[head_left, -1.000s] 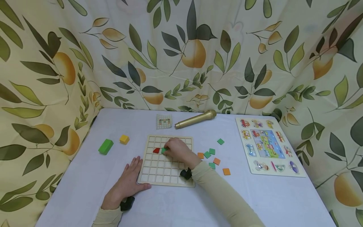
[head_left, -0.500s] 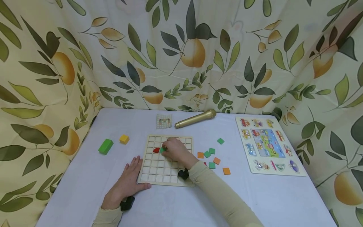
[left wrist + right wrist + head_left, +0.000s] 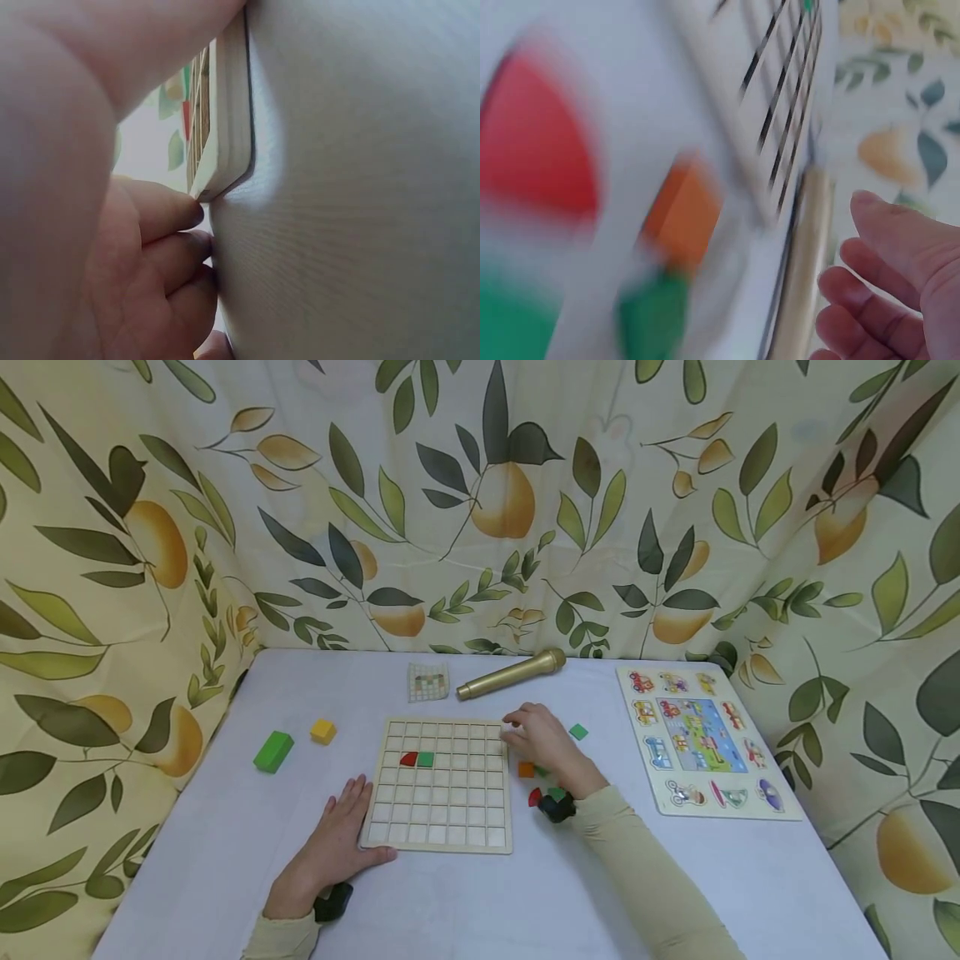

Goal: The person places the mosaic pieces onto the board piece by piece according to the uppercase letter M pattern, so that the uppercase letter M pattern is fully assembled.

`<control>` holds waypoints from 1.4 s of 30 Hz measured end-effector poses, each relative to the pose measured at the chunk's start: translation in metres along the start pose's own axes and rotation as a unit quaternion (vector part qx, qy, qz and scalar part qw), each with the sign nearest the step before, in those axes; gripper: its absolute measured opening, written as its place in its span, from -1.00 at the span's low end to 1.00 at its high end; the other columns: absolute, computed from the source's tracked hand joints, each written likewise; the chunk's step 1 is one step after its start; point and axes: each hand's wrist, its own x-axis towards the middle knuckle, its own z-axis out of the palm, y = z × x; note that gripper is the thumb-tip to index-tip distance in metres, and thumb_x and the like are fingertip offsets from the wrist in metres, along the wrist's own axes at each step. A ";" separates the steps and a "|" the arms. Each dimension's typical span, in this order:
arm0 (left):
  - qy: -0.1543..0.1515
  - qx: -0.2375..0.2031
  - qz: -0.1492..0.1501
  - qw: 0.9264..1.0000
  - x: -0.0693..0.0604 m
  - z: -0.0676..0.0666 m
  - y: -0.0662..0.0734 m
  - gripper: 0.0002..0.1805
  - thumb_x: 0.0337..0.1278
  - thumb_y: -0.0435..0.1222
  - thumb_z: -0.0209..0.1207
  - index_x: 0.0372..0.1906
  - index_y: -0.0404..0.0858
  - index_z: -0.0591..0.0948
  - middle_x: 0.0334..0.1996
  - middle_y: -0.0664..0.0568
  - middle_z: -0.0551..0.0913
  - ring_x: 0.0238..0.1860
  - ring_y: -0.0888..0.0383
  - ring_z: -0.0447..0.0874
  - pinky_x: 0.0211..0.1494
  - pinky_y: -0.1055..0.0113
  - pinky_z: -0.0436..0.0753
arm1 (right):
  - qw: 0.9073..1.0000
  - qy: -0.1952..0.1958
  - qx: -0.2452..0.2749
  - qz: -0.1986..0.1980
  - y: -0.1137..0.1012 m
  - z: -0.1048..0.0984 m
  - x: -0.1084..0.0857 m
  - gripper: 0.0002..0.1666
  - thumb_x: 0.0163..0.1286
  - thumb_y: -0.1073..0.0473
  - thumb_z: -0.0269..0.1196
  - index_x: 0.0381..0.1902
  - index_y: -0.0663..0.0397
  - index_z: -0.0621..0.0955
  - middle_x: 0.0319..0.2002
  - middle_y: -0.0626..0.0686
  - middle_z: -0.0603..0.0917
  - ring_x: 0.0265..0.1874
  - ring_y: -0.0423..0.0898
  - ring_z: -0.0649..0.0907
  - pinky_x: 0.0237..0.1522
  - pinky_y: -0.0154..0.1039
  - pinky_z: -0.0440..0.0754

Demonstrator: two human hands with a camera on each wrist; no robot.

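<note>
A wooden grid board (image 3: pixel 450 816) lies flat on the table. On it a red quarter-round tile (image 3: pixel 408 759) and a green square tile (image 3: pixel 425 759) sit side by side in an upper row. Spread along the board's lower left edge, my left hand (image 3: pixel 333 839) touches its corner, fingertips against the edge in the left wrist view. My right hand (image 3: pixel 546 745) hovers past the board's right edge, fingers loosely bent, holding nothing. Beneath and beside it lie loose tiles: orange (image 3: pixel 527 769), green (image 3: pixel 577 732) and red (image 3: pixel 534 797). The hand and wrist partly hide this group.
Behind the board are a small patterned card (image 3: pixel 428 683) and a gold microphone (image 3: pixel 513 674). A picture puzzle board (image 3: pixel 701 802) lies at the right. To the left stand a green block (image 3: pixel 273 752) and a yellow block (image 3: pixel 323 732). A patterned curtain (image 3: pixel 450 568) encloses the table.
My right hand has let go of the green square tile, leaving it beside the red one, and moved right off the board toward the loose tiles. My left hand keeps its place.
</note>
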 end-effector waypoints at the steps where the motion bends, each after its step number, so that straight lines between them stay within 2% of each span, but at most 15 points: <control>1: -0.001 0.001 -0.001 1.000 0.000 0.000 0.000 0.26 -0.12 0.18 0.41 0.48 -0.49 0.05 0.50 -0.30 -0.06 0.50 -0.21 -0.21 0.42 -0.21 -0.11 | 1.000 0.001 0.001 0.012 0.008 -0.004 -0.004 -0.65 0.33 0.14 0.34 -0.02 0.26 0.69 -0.22 0.09 0.63 -0.12 0.07 0.55 -0.05 -0.06 0.53; 5: -0.005 0.003 -0.005 1.000 -0.001 0.000 0.000 0.26 -0.12 0.19 0.41 0.48 -0.49 0.05 0.50 -0.30 -0.06 0.50 -0.21 -0.20 0.43 -0.21 -0.10 | 0.999 -0.002 0.010 0.053 0.039 -0.015 -0.017 -0.63 0.33 0.14 0.34 -0.01 0.28 0.68 -0.20 0.12 0.64 -0.11 0.10 0.55 -0.03 -0.01 0.53; 9: -0.006 0.001 -0.006 1.000 -0.001 0.000 0.001 0.26 -0.12 0.18 0.41 0.48 -0.49 0.05 0.50 -0.29 -0.06 0.50 -0.20 -0.20 0.43 -0.20 -0.11 | 0.996 0.000 0.020 0.081 0.059 -0.023 -0.027 -0.63 0.33 0.15 0.34 0.00 0.29 0.67 -0.16 0.15 0.64 -0.09 0.11 0.55 0.00 0.04 0.52; 12: -0.004 0.000 -0.005 1.000 -0.002 0.000 0.001 0.26 -0.12 0.18 0.41 0.48 -0.49 0.05 0.50 -0.30 -0.06 0.50 -0.21 -0.20 0.43 -0.20 -0.11 | 0.996 0.000 0.021 0.089 0.067 -0.025 -0.034 -0.63 0.33 0.15 0.34 0.00 0.29 0.67 -0.14 0.17 0.64 -0.07 0.12 0.56 0.03 0.06 0.52; 17: -0.006 -0.002 -0.005 1.000 -0.001 0.000 0.000 0.27 -0.11 0.20 0.39 0.48 -0.49 0.03 0.51 -0.30 -0.08 0.50 -0.21 -0.21 0.42 -0.21 -0.12 | 0.997 0.007 0.010 0.079 0.076 -0.024 -0.041 -0.65 0.32 0.16 0.34 -0.03 0.31 0.68 -0.14 0.18 0.65 -0.07 0.14 0.58 0.04 0.07 0.51; 24: -0.009 -0.006 -0.007 1.000 -0.001 -0.001 0.000 0.26 -0.10 0.20 0.38 0.49 -0.49 0.02 0.51 -0.28 -0.09 0.50 -0.20 -0.23 0.43 -0.20 -0.13 | 0.997 0.007 0.021 0.075 0.075 -0.025 -0.050 -0.66 0.34 0.17 0.32 -0.02 0.31 0.67 -0.12 0.18 0.64 -0.05 0.15 0.56 0.05 0.08 0.50; 30: -0.005 -0.006 -0.008 1.000 0.000 -0.002 0.000 0.26 -0.11 0.20 0.39 0.48 -0.49 0.03 0.51 -0.28 -0.08 0.50 -0.20 -0.22 0.43 -0.20 -0.13 | 0.997 -0.010 0.031 0.075 0.062 -0.020 -0.053 -0.65 0.34 0.15 0.31 0.00 0.25 0.68 -0.15 0.09 0.63 -0.08 0.07 0.53 0.02 0.02 0.52; 35: -0.004 -0.009 -0.007 1.000 0.000 -0.001 0.000 0.27 -0.12 0.19 0.40 0.48 -0.49 0.04 0.51 -0.29 -0.08 0.50 -0.21 -0.22 0.42 -0.21 -0.15 | 0.998 -0.036 0.024 0.050 0.048 -0.011 -0.055 -0.60 0.29 0.07 0.37 0.01 0.19 0.69 -0.14 0.04 0.62 -0.11 0.00 0.52 0.00 -0.04 0.53; 39: -0.006 -0.010 -0.008 1.000 0.000 0.000 0.000 0.27 -0.12 0.19 0.40 0.48 -0.49 0.04 0.51 -0.29 -0.08 0.50 -0.21 -0.22 0.43 -0.21 -0.14 | 0.997 -0.061 0.035 0.030 0.040 -0.003 -0.056 -0.59 0.24 0.05 0.42 -0.01 0.13 0.71 -0.15 0.00 0.59 -0.16 -0.05 0.50 -0.12 -0.13 0.53; 42: -0.006 -0.007 -0.008 1.000 0.000 0.000 0.000 0.26 -0.12 0.19 0.41 0.49 -0.48 0.04 0.51 -0.28 -0.08 0.50 -0.21 -0.22 0.43 -0.21 -0.14 | 0.997 -0.065 0.023 0.015 0.037 0.003 -0.055 -0.62 0.21 0.05 0.45 -0.05 0.09 0.73 -0.18 -0.04 0.57 -0.18 -0.08 0.47 -0.17 -0.19 0.50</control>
